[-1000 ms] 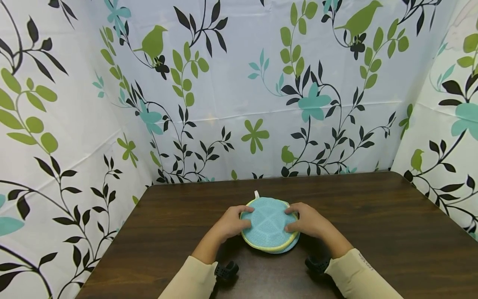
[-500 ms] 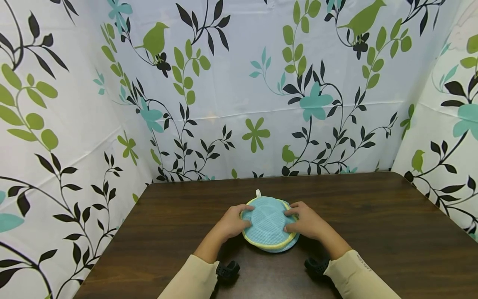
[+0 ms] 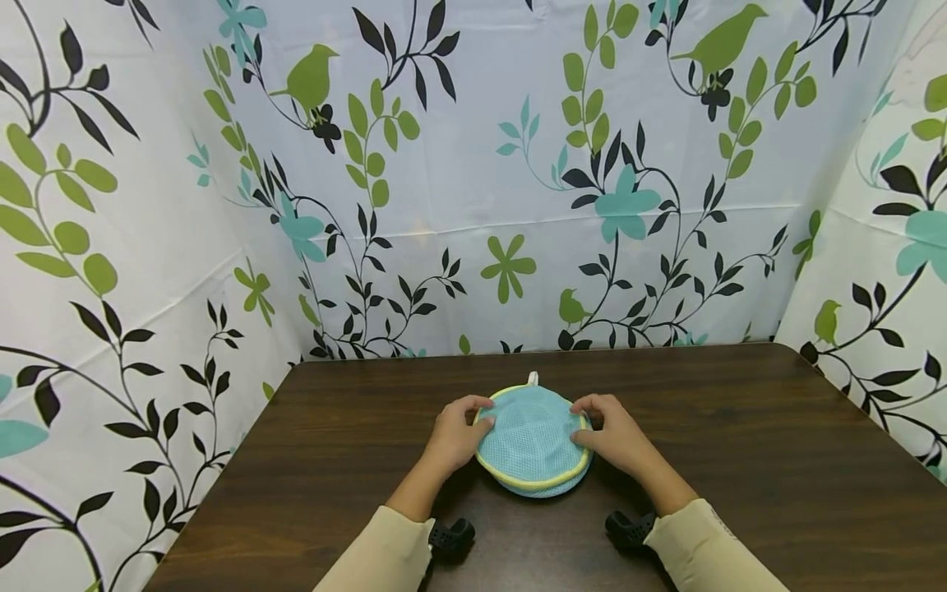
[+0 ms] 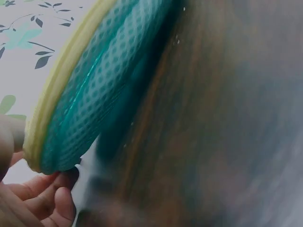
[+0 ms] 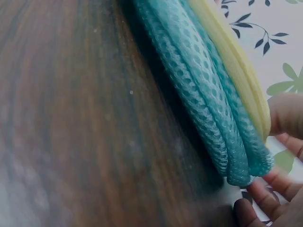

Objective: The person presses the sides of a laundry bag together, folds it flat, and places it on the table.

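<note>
A flattened round mesh bag [image 3: 534, 436], light blue with yellow piping and a small white loop at its far edge, is between my two hands over the table. My left hand [image 3: 453, 432] grips its left edge, thumb on top and the other fingers underneath. At the opposite edge my right hand [image 3: 610, 432] pinches it the same way. Seen from the left wrist, the mesh bag [image 4: 90, 94] has folded layers below the yellow rim, with fingertips under them. The right wrist view shows the folded layers of the mesh bag [image 5: 203, 90] stacked close over the wood.
The dark brown wooden table [image 3: 355, 427] extends to both sides and behind the bag. Patterned fabric [image 3: 473, 164] with leaves and birds hangs along the back and both sides. Black bands [image 3: 451, 538] are worn at both wrists, by the cream sleeves [image 3: 381, 551].
The mesh bag has turned slightly clockwise, its white loop shifting to the right. Its top layer now sits more squarely over the lower ones. Both hands have adjusted their grip at the edges.
</note>
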`<state>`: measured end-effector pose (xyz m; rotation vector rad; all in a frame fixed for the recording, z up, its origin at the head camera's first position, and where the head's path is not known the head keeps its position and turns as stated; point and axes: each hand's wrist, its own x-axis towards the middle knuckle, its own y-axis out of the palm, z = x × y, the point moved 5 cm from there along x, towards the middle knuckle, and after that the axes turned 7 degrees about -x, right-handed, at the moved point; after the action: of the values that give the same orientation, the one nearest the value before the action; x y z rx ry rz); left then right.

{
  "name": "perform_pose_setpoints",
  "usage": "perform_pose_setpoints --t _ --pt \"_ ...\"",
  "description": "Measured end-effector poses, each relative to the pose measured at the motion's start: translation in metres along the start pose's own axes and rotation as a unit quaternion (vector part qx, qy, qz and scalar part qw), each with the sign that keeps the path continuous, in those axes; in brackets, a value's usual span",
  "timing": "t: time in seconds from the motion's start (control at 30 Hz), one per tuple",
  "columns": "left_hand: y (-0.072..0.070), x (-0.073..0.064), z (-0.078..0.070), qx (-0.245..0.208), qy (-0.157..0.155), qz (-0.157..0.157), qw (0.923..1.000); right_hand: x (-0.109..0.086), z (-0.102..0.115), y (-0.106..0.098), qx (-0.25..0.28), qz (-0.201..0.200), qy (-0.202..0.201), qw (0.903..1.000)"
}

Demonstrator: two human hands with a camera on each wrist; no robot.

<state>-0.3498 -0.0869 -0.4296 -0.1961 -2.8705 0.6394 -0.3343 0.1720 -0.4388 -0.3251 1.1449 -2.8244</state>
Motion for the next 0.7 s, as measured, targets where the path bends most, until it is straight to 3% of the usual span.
perform_pose_setpoints --t 0.1,0.2,0.37,0.57,0.7 --pt "0.001 0.001 0.002 -0.032 0.006 0.006 0.9994 -0.001 0.003 0.002 0.028 0.014 -0.047 0.9984" --pt "0.005 0.0 0.004 -0.06 0.0 0.045 0.9971 -0.002 0.005 0.005 0.059 0.045 -0.079 0.9941" --pt "0.01 -0.004 0.005 -0.07 -0.005 0.123 0.99 -0.003 0.005 0.009 0.098 0.081 -0.076 0.9889" --pt "0.009 -0.006 0.006 -0.076 0.0 0.15 0.9858 -0.004 0.008 0.012 0.058 0.099 -0.081 0.99" --pt "0.011 -0.006 0.005 -0.067 0.021 0.168 0.9833 -0.004 0.009 0.014 0.033 0.106 -0.091 0.9896"
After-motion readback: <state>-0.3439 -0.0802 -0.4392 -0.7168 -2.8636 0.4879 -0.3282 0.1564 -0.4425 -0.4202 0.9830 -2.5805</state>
